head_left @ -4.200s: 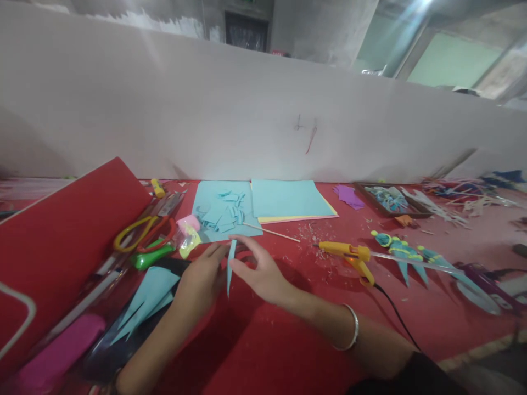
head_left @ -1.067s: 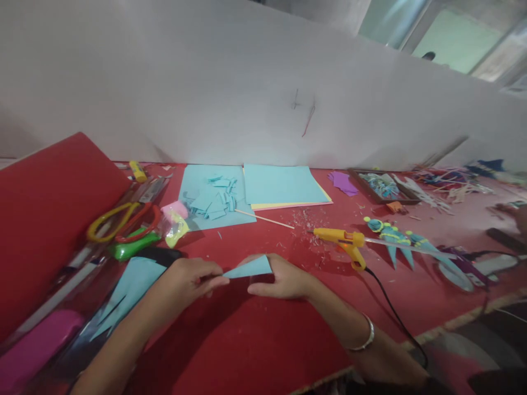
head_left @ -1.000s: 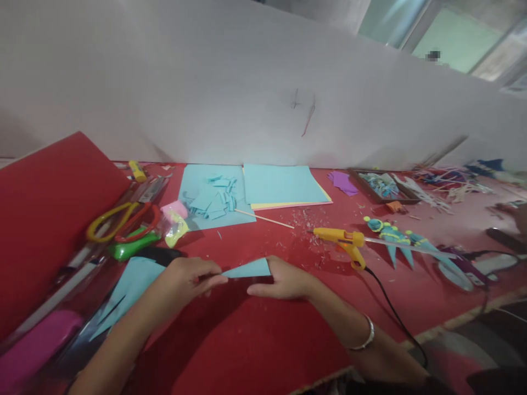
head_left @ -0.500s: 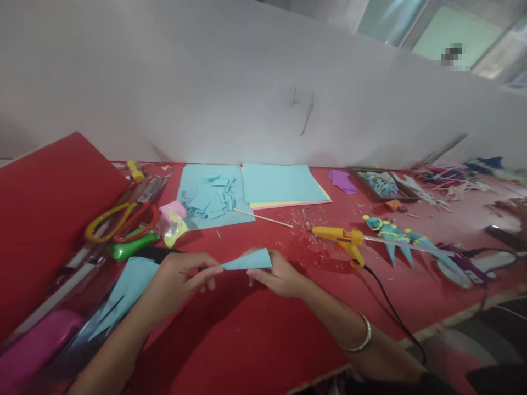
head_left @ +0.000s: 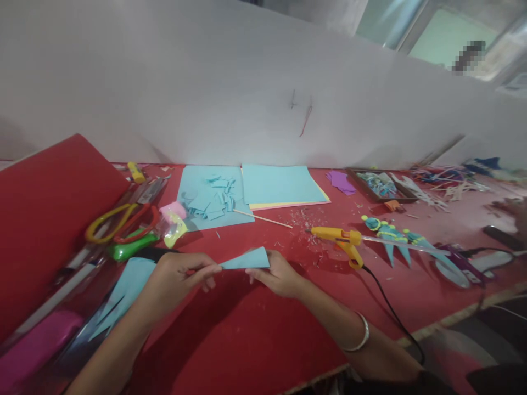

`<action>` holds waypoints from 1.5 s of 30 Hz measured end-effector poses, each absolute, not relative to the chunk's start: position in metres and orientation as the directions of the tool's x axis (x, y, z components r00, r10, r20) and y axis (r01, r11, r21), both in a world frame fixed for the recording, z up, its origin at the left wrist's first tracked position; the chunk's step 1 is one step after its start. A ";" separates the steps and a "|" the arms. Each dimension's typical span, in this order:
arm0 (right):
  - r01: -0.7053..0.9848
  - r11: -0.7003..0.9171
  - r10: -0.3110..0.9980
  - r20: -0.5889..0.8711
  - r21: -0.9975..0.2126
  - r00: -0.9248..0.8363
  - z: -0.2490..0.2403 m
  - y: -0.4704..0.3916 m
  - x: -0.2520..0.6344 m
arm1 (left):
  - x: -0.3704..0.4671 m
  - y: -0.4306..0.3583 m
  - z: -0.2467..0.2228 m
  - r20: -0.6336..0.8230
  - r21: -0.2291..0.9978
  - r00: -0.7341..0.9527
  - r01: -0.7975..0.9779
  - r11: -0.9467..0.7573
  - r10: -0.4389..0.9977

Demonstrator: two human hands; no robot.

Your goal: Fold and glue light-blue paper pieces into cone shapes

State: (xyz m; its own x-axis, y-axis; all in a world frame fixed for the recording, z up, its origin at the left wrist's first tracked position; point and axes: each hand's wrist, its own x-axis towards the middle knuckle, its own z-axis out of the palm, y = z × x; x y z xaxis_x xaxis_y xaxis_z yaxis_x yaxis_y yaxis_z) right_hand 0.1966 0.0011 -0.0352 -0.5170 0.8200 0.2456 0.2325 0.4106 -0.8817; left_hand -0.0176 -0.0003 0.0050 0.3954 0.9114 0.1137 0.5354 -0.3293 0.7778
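A light blue paper cone (head_left: 249,258) is held sideways above the red table, narrow end to the left. My left hand (head_left: 187,274) pinches its tip between thumb and fingers. At the wide end, my right hand (head_left: 275,274) grips the paper, thumb in front and fingers behind. Under my left forearm lie more blue paper pieces (head_left: 125,291), cut to points. Beyond my hands, a pile of small blue paper scraps (head_left: 216,200) rests on a blue sheet, with a thin wooden stick (head_left: 263,219) touching its edge.
To the right lies a yellow glue gun (head_left: 337,236) with its black cord, near finished blue paper figures (head_left: 389,233). Scissors with yellow and red handles (head_left: 109,222) are at left. Stacked coloured sheets (head_left: 284,184), purple paper (head_left: 341,182) and a brown tray (head_left: 405,193) line the wall.
Both hands keep the same hold on the paper cone. The view has shifted very slightly; nothing else on the table has visibly moved.
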 end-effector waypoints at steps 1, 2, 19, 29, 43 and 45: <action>0.235 0.419 0.818 0.251 -0.877 -0.518 -0.035 0.001 0.196 | -0.018 0.000 0.005 0.112 0.775 0.396 0.539 -0.330 0.911; 0.238 0.425 0.816 0.255 -0.873 -0.519 -0.035 0.002 0.196 | -0.018 0.000 0.006 0.111 0.772 0.401 0.541 -0.333 0.909; 0.463 0.672 0.644 0.149 -0.578 -0.750 0.001 0.003 0.209 | -0.017 -0.004 0.018 -0.020 0.517 0.697 0.621 -0.589 0.717; 0.412 0.610 0.661 0.149 -0.676 -0.735 0.031 -0.015 0.225 | -0.021 -0.018 -0.005 0.157 0.485 0.703 0.557 -0.674 0.693; 0.853 0.144 0.863 -0.358 -0.501 -0.356 0.069 -0.053 0.333 | -0.012 -0.049 0.012 0.776 0.275 0.317 0.608 -0.745 0.545; 0.928 0.002 0.900 -0.404 -0.373 -0.164 0.052 -0.055 0.348 | -0.010 -0.050 0.014 0.796 0.271 0.292 0.611 -0.744 0.530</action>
